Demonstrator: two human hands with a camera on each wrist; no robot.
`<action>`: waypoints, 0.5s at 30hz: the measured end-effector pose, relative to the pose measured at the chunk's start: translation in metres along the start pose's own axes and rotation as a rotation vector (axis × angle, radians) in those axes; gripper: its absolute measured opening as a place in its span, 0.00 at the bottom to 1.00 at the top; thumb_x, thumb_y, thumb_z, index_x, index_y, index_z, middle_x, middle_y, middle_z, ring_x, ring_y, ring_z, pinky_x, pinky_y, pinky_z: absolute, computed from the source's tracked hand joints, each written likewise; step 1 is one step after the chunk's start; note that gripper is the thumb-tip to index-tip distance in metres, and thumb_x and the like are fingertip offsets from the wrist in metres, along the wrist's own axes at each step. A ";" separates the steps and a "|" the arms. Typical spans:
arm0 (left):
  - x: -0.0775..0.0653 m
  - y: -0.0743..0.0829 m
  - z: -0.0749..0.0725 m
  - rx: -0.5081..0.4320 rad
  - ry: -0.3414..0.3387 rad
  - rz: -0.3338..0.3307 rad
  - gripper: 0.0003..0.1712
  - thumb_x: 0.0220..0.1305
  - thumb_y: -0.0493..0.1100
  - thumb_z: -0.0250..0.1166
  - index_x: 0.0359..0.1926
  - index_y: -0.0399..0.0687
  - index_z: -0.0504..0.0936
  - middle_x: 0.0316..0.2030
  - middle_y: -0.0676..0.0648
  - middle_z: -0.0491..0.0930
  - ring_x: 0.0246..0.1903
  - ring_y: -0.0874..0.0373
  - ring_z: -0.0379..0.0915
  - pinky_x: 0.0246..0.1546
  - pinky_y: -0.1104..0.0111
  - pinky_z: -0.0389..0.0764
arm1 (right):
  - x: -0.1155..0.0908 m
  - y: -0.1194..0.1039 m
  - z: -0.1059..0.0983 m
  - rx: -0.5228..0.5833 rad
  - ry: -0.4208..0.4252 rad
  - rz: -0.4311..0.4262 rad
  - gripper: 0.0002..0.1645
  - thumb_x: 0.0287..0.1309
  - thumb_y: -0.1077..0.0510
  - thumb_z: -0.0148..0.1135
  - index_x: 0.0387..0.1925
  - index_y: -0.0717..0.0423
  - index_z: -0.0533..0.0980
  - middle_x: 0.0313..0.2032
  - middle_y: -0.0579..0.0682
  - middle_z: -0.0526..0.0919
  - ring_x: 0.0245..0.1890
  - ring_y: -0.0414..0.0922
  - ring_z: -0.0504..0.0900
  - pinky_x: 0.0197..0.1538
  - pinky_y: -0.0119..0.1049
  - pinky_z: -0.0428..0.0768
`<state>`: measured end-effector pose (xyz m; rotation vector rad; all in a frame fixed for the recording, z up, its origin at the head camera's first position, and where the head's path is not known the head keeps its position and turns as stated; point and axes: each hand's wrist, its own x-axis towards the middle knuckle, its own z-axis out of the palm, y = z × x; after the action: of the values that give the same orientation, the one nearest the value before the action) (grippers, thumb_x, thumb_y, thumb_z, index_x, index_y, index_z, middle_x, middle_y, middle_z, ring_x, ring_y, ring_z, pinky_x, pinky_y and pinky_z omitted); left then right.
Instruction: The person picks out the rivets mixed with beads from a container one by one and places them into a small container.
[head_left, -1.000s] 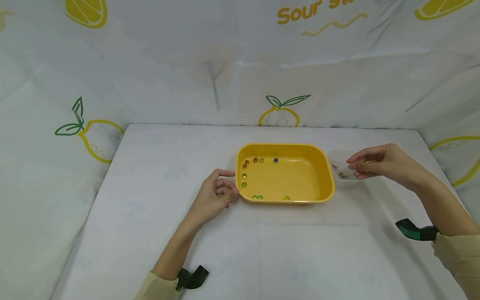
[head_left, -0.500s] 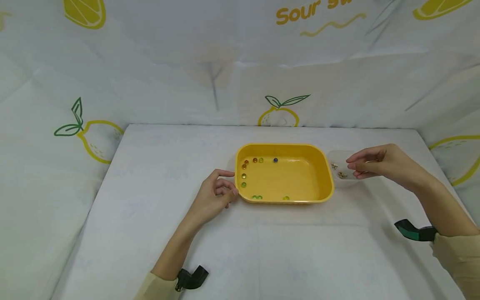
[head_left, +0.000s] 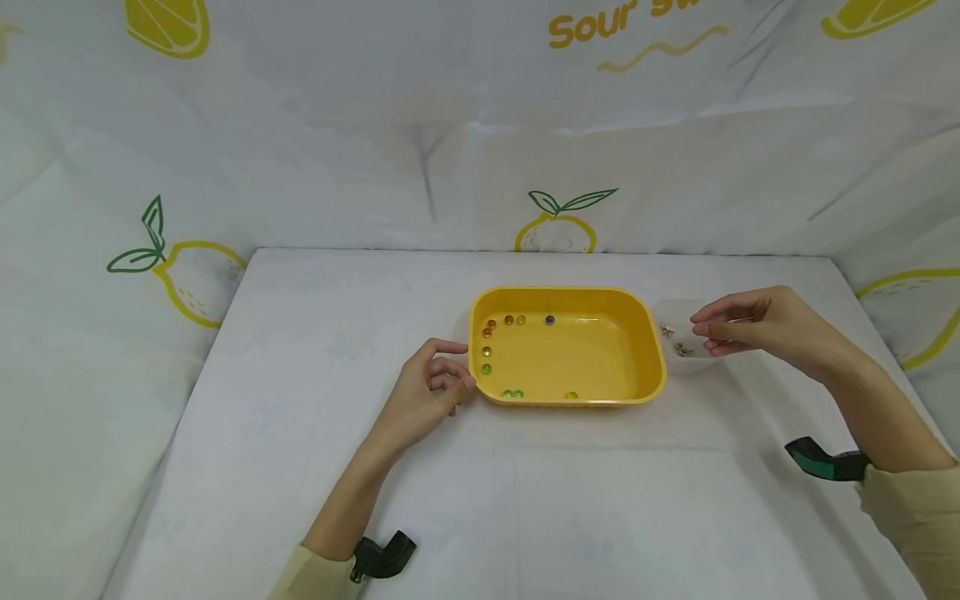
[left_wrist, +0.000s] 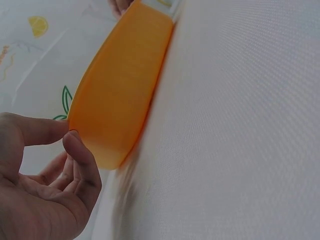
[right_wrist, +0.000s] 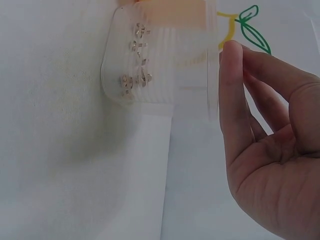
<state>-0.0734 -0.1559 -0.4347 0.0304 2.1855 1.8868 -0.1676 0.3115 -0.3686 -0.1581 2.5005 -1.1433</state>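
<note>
A yellow plastic tray [head_left: 577,358] lies on the white table. Inside along its edges are several small glass marbles: orange ones [head_left: 487,332], green ones [head_left: 487,368] and one blue marble [head_left: 550,320]. My left hand [head_left: 429,390] touches the tray's left rim from outside with index finger and thumb, other fingers loosely bent. Right of the tray stands a clear plastic box [head_left: 672,308], holding several small gold-coloured metal pieces [right_wrist: 142,77]. At this box's upper edge are the thumb and fingertips of my right hand [head_left: 761,323]; nothing shows between them.
A white cloth with lemon drawings [head_left: 557,233] hangs behind the table [head_left: 337,317] and at both sides. Black wrist mounts [head_left: 385,557] sit on both forearms, beside the rolled-up beige sleeves [head_left: 911,517].
Everything in the head view shifts very slightly left, as if the head turns a little. Both hands keep their places at the tray and the clear box.
</note>
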 end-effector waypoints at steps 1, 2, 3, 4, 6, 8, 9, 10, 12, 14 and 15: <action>0.000 0.000 0.000 0.002 0.000 0.000 0.27 0.69 0.34 0.67 0.67 0.48 0.75 0.42 0.41 0.86 0.34 0.49 0.81 0.30 0.71 0.83 | 0.000 -0.001 0.001 -0.001 0.004 -0.002 0.17 0.75 0.60 0.66 0.57 0.69 0.83 0.40 0.35 0.93 0.37 0.43 0.94 0.42 0.33 0.93; 0.000 -0.001 -0.001 0.003 0.000 0.000 0.27 0.69 0.34 0.67 0.67 0.48 0.75 0.42 0.41 0.86 0.34 0.49 0.81 0.30 0.71 0.83 | 0.000 -0.001 0.001 -0.003 0.008 -0.003 0.18 0.75 0.60 0.67 0.57 0.69 0.83 0.40 0.34 0.92 0.37 0.43 0.94 0.42 0.33 0.93; 0.000 -0.001 -0.001 0.004 0.000 0.000 0.27 0.69 0.34 0.67 0.67 0.48 0.75 0.42 0.41 0.86 0.34 0.49 0.81 0.31 0.71 0.83 | 0.000 -0.001 0.002 -0.002 0.013 -0.005 0.18 0.75 0.60 0.67 0.58 0.69 0.83 0.39 0.34 0.92 0.37 0.43 0.94 0.42 0.32 0.93; 0.000 -0.001 -0.002 0.006 0.000 -0.001 0.27 0.69 0.34 0.67 0.67 0.48 0.75 0.42 0.41 0.86 0.34 0.50 0.80 0.31 0.71 0.83 | 0.000 -0.002 0.003 0.001 0.019 -0.006 0.18 0.75 0.59 0.67 0.58 0.69 0.83 0.39 0.34 0.92 0.37 0.43 0.93 0.42 0.32 0.93; 0.000 -0.002 -0.002 0.007 0.000 -0.003 0.27 0.69 0.34 0.67 0.67 0.48 0.75 0.42 0.42 0.86 0.34 0.50 0.80 0.31 0.71 0.83 | -0.001 -0.002 0.004 0.000 0.032 -0.008 0.20 0.75 0.59 0.67 0.59 0.70 0.82 0.39 0.32 0.92 0.37 0.42 0.93 0.42 0.32 0.93; 0.000 -0.003 -0.003 0.011 0.002 -0.005 0.27 0.69 0.34 0.67 0.67 0.49 0.76 0.42 0.42 0.86 0.34 0.50 0.81 0.31 0.71 0.83 | -0.001 -0.002 0.006 0.003 0.055 -0.010 0.21 0.75 0.57 0.67 0.60 0.70 0.81 0.39 0.32 0.92 0.37 0.41 0.93 0.43 0.32 0.93; 0.000 -0.003 -0.003 0.014 0.005 -0.007 0.27 0.69 0.34 0.67 0.67 0.49 0.76 0.42 0.42 0.86 0.34 0.50 0.81 0.31 0.71 0.83 | -0.001 -0.002 0.007 0.008 0.069 -0.010 0.22 0.75 0.57 0.68 0.60 0.69 0.81 0.39 0.32 0.92 0.37 0.41 0.94 0.43 0.32 0.93; 0.000 -0.003 -0.004 0.018 0.006 -0.007 0.27 0.68 0.33 0.67 0.67 0.50 0.76 0.42 0.42 0.87 0.34 0.49 0.81 0.31 0.71 0.83 | -0.001 -0.002 0.008 0.012 0.085 -0.012 0.22 0.75 0.56 0.68 0.60 0.69 0.81 0.39 0.32 0.92 0.38 0.41 0.94 0.44 0.32 0.93; 0.000 -0.003 -0.005 0.027 0.006 -0.006 0.27 0.68 0.33 0.66 0.67 0.50 0.76 0.43 0.41 0.87 0.34 0.49 0.81 0.31 0.71 0.83 | -0.002 -0.003 0.009 0.021 0.116 -0.019 0.22 0.75 0.55 0.69 0.60 0.69 0.82 0.39 0.31 0.92 0.38 0.39 0.94 0.44 0.31 0.93; 0.000 -0.003 -0.007 0.044 0.005 -0.003 0.27 0.69 0.32 0.65 0.67 0.49 0.76 0.44 0.39 0.87 0.34 0.49 0.81 0.31 0.71 0.83 | -0.002 -0.003 0.011 0.035 0.141 -0.033 0.21 0.74 0.56 0.69 0.59 0.68 0.82 0.39 0.31 0.92 0.38 0.38 0.94 0.44 0.30 0.92; 0.000 -0.002 -0.008 0.055 0.005 -0.001 0.27 0.69 0.32 0.65 0.68 0.48 0.76 0.44 0.38 0.87 0.33 0.49 0.81 0.31 0.71 0.84 | -0.002 -0.003 0.011 0.040 0.151 -0.043 0.21 0.74 0.56 0.69 0.58 0.68 0.82 0.39 0.30 0.92 0.38 0.37 0.94 0.44 0.29 0.92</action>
<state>-0.0745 -0.1642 -0.4357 0.0348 2.2393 1.8276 -0.1612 0.3026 -0.3725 -0.1193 2.6139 -1.2655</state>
